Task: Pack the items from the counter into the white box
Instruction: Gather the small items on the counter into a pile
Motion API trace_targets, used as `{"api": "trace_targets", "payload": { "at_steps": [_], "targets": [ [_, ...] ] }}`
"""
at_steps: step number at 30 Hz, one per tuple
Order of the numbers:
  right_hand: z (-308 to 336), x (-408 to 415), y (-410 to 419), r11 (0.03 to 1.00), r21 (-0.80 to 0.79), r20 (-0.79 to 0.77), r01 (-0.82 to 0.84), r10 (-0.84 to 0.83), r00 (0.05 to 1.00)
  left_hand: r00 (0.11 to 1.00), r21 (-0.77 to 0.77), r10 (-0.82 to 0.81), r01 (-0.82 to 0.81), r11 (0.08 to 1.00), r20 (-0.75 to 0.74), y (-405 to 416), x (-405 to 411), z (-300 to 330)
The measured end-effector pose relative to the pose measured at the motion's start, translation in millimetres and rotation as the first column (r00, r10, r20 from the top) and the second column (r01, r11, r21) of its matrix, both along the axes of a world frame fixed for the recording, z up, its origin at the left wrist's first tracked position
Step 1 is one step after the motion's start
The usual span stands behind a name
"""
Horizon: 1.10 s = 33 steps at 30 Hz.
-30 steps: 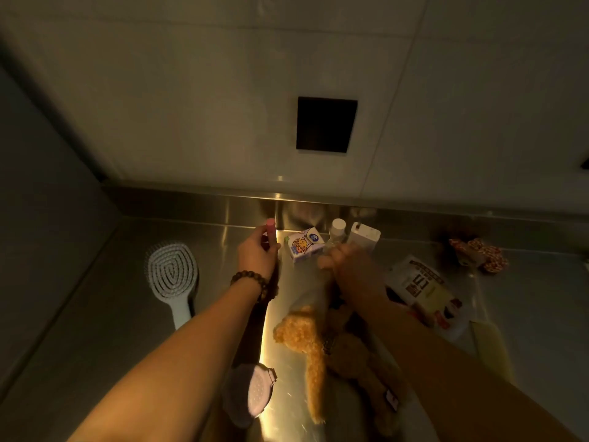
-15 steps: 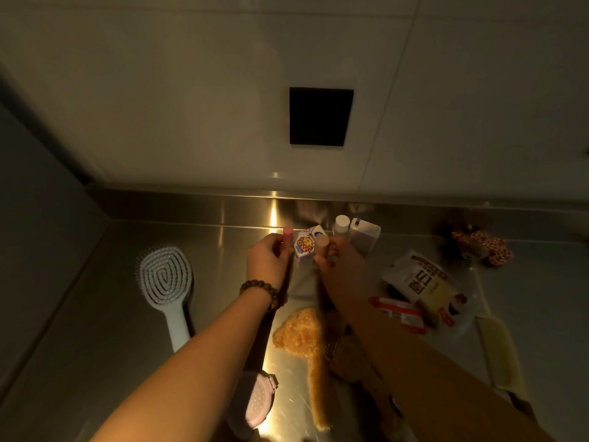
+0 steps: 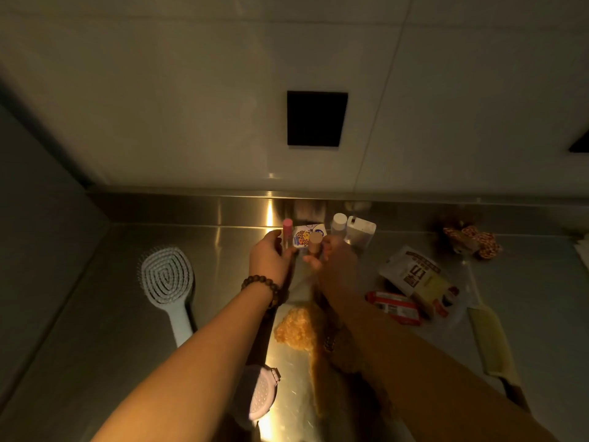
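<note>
The left hand (image 3: 269,255) was held above the steel counter (image 3: 105,330), its fingers curled round a pink-capped tube (image 3: 64,231) kept upright, while the right hand (image 3: 334,266) gripped a small tan-capped bottle (image 3: 315,244) just beside it, the fingers pinching it near its cap. Behind the two hands, near the back wall, lay a small cartoon-printed box (image 3: 302,234), with a white-capped bottle (image 3: 338,223) and a white charger block (image 3: 360,231) just to its right. The white box meant to receive everything was not in view, so I could not tell where it stood. The step in hand looked like gathering the small toiletries, one per hand, and much packing seemed left: a pale hairbrush (image 3: 169,282) lay well to the left, a plush toy (image 3: 299,327) under the forearms, a small round brush (image 3: 261,390) nearest the person, and snack packets (image 3: 414,282) to the right. To do this well, each bottle should be held firmly by its body rather than its cap, kept upright, and carried clear of the neighbouring bottle and charger so nothing got knocked over
</note>
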State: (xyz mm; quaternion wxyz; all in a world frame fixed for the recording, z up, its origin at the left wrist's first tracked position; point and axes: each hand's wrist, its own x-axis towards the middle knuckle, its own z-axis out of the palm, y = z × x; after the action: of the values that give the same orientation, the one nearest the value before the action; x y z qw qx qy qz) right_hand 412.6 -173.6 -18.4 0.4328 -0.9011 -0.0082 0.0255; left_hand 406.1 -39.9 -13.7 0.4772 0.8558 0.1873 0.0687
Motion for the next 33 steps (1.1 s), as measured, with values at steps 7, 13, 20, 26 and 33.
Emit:
{"api": "trace_targets", "payload": {
  "at_steps": [7, 13, 20, 26, 33],
  "targets": [
    [34.7, -48.8, -39.1, 1.0, -0.01, 0.184, -0.026, 0.027, 0.983, 0.998, -0.068, -0.052, 0.049, 0.996, -0.04, -1.0, -43.0, 17.0],
    [51.9, -116.5, -81.4, 0.959, -0.168, -0.18, -0.228, 0.197, 0.964, 0.886, -0.071, -0.457, 0.453, 0.889, -0.073, -5.9, -106.8, 26.7],
    [39.7, -162.2, -89.0, 0.861, -0.429, -0.3, -0.273, 0.149, 0.942, 0.851, 0.233, -0.525, 0.515, 0.825, -0.021, -25.3, -152.4, 11.0],
    [56.6, -164.0, -116.8, 0.969, -0.242, 0.009, -0.048, 0.051, 0.999, 0.862, 0.181, -0.487, 0.461, 0.869, 0.141, -49.0, -144.5, 41.0],
    [84.0, -119.4, -172.3, 0.973, -0.226, 0.308, 0.053, 0.02, 0.951, 0.859, 0.142, -0.433, 0.409, 0.902, 0.275, -111.1, -100.4, 74.5]
  ]
}}
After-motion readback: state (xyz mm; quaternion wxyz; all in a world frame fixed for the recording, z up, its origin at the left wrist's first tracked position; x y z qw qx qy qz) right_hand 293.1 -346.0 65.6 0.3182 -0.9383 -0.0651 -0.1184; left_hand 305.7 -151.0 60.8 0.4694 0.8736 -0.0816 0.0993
